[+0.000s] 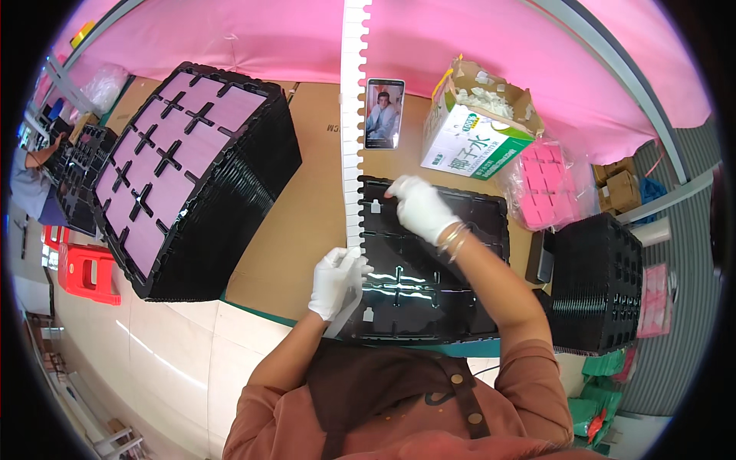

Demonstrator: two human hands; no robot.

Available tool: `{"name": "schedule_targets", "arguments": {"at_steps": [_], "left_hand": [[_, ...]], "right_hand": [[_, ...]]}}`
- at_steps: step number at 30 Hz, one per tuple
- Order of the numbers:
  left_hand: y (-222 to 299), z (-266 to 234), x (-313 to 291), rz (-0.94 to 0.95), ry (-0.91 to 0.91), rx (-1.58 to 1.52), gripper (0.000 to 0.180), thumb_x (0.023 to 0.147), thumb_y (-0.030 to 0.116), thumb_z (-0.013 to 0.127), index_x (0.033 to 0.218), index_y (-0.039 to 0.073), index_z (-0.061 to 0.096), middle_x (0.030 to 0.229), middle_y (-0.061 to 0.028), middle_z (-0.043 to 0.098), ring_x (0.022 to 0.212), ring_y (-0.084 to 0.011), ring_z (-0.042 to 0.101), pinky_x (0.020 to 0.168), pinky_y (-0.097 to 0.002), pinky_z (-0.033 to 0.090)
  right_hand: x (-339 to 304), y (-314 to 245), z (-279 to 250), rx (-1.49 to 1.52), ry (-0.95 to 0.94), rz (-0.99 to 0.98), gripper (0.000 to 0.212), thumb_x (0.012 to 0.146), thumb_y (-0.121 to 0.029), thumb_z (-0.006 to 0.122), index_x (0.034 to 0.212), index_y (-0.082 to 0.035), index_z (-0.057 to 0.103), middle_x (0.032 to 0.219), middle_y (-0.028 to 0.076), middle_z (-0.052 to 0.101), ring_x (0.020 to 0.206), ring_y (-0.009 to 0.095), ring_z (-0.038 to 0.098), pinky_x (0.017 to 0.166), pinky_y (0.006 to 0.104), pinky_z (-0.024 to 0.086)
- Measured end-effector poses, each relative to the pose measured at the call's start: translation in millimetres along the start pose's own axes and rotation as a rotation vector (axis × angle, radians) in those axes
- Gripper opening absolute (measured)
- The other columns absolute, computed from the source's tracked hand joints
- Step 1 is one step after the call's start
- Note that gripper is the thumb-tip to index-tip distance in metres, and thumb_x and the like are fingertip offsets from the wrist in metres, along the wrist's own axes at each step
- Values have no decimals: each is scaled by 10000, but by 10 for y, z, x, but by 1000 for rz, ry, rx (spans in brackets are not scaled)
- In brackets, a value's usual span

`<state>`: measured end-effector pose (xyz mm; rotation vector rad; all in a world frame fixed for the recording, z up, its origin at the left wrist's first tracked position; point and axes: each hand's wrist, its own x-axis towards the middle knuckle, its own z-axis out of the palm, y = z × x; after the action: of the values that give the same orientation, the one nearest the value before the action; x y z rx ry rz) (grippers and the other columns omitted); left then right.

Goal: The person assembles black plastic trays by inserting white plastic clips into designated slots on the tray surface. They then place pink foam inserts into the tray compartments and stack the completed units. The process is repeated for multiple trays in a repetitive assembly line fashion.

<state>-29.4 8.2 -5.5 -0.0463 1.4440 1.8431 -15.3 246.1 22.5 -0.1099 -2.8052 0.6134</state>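
Note:
A glossy black plastic tray (452, 298) lies before me on the bench. My left hand (335, 284), in a white glove, is closed on the near end of a long white strip of tabbed stickers (352, 115), at the tray's left edge. Loose strip hangs below that hand. Over the tray's upper part is my right hand (420, 207), also gloved, its fingers bent together and slightly blurred; whether they pinch anything is hidden. Close to its fingertips, a small white sticker (376, 207) sits on the tray. A second white sticker (369, 314) is near the lower left corner.
A tall stack of black trays with pink panels (199, 169) stands left. Behind the tray are a phone (384, 113) and an open carton (479, 142) of white scraps. Right are wrapped pink sheets (543, 184) and more black trays (596, 284). A co-worker (34, 180) is far left, near red stools (88, 272).

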Motion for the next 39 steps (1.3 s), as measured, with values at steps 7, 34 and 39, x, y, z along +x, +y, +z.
{"name": "schedule_targets", "arguments": {"at_steps": [7,34,39], "left_hand": [[-106,-89,59,12,-38,30,265,961,251,634,1023,-5,602,954,-129,679,837,-214,711,702,-311,553],[-62,-110,71,8,-66,19,225,962,228,630,1009,10,604,943,-112,680,833,-199,706,698,-314,558],[-30,-98,76,15,-78,16,227,963,231,628,1011,10,602,946,-113,678,835,-201,703,697,-315,559]], "right_hand": [[102,33,343,151,-211,349,202,752,26,639,932,-53,685,1052,173,641,1015,372,622,897,419,491],[499,199,-1338,27,820,285,93,884,-89,594,913,-22,653,859,153,689,737,241,643,702,354,495],[480,735,-1704,-772,625,60,227,774,-21,562,950,-43,704,936,185,693,856,351,666,804,458,517]]}}
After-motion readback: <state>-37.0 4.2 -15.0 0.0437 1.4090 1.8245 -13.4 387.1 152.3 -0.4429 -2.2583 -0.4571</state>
